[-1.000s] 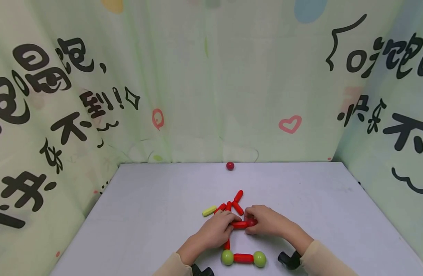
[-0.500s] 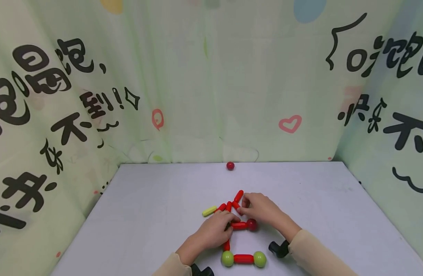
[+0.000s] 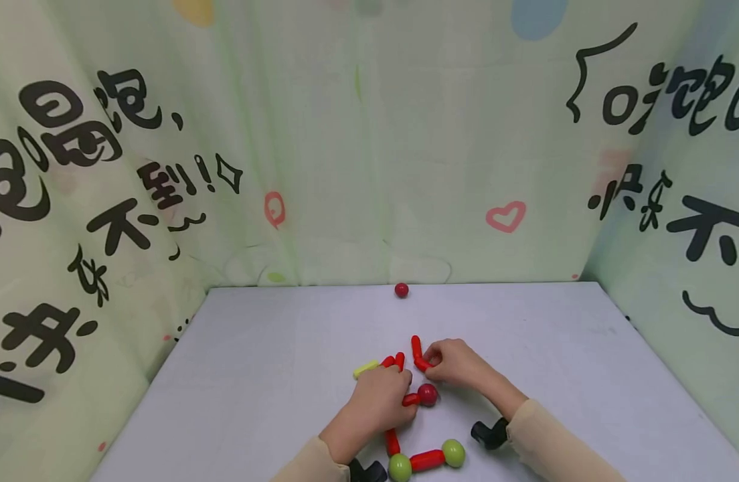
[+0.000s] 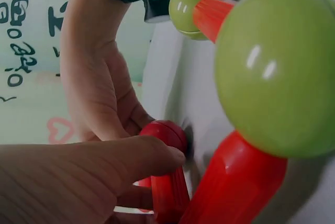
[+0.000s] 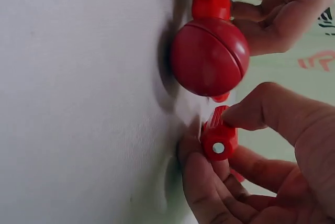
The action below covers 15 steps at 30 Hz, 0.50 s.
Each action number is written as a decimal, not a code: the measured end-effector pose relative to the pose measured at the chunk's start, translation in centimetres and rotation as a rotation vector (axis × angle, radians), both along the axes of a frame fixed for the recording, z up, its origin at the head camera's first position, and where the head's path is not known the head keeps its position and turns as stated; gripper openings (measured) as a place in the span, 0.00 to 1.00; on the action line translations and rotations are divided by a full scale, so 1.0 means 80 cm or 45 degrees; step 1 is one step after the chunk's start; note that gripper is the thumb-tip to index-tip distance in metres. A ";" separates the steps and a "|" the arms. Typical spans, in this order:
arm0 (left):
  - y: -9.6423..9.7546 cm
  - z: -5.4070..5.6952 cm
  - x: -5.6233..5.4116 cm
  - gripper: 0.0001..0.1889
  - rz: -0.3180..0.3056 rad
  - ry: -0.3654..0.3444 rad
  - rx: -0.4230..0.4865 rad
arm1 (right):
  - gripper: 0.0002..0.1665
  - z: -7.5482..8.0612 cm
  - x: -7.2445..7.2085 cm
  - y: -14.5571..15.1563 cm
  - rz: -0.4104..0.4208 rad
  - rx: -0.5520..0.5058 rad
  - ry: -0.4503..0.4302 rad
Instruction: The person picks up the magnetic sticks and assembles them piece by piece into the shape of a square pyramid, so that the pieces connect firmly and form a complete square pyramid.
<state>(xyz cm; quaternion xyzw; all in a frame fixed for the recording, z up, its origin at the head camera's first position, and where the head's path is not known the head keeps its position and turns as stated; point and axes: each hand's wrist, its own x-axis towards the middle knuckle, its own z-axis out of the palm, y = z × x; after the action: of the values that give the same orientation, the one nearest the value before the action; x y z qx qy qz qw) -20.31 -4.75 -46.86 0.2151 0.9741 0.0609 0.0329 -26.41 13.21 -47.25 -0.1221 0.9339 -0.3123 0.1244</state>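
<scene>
My left hand [image 3: 381,398] grips a red magnetic rod [image 3: 410,399] whose right end joins a dark red ball [image 3: 427,394]. Below that hand, another red rod [image 3: 392,442] runs down to a green ball [image 3: 399,467]. A red crosspiece rod [image 3: 427,460] links it to a second green ball [image 3: 454,453]. Thumb and fingers of my right hand [image 3: 456,361] pinch a loose red magnetic rod [image 5: 220,130], just beyond the dark red ball; its round silvery end shows in the right wrist view. The left palm hides part of the assembly.
A further red rod [image 3: 416,346] touches or nearly touches the pinched one. Beyond the left hand lie a yellow rod [image 3: 366,368] and two red rods. Another red ball [image 3: 401,290] sits by the far edge of the white table [image 3: 273,335], before a printed curtain.
My right hand has left the dark red ball, reached farther out and taken a red rod, shifting its neighbour too. The left hand has turned the joined rods and balls slightly.
</scene>
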 end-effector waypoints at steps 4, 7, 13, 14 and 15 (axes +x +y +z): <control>0.003 -0.002 -0.007 0.16 -0.014 -0.099 0.123 | 0.13 0.001 0.002 0.012 0.038 -0.024 -0.069; 0.003 -0.006 -0.012 0.17 -0.037 -0.192 0.242 | 0.13 -0.001 0.004 0.018 0.061 -0.039 -0.064; -0.002 -0.005 -0.014 0.21 -0.132 -0.245 0.299 | 0.13 0.002 0.014 0.022 0.016 -0.051 -0.071; -0.002 -0.005 -0.014 0.21 -0.140 -0.255 0.304 | 0.13 0.004 0.016 0.023 0.011 -0.052 -0.076; -0.003 -0.005 -0.014 0.21 -0.143 -0.264 0.313 | 0.13 0.005 0.019 0.024 0.007 -0.055 -0.086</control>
<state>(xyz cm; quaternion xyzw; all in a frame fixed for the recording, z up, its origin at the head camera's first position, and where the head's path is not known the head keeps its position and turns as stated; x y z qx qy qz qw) -21.40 -4.99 -47.24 0.2642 0.9371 0.1996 0.1100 -24.92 15.09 -46.84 -0.1167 0.9219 -0.3358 0.1541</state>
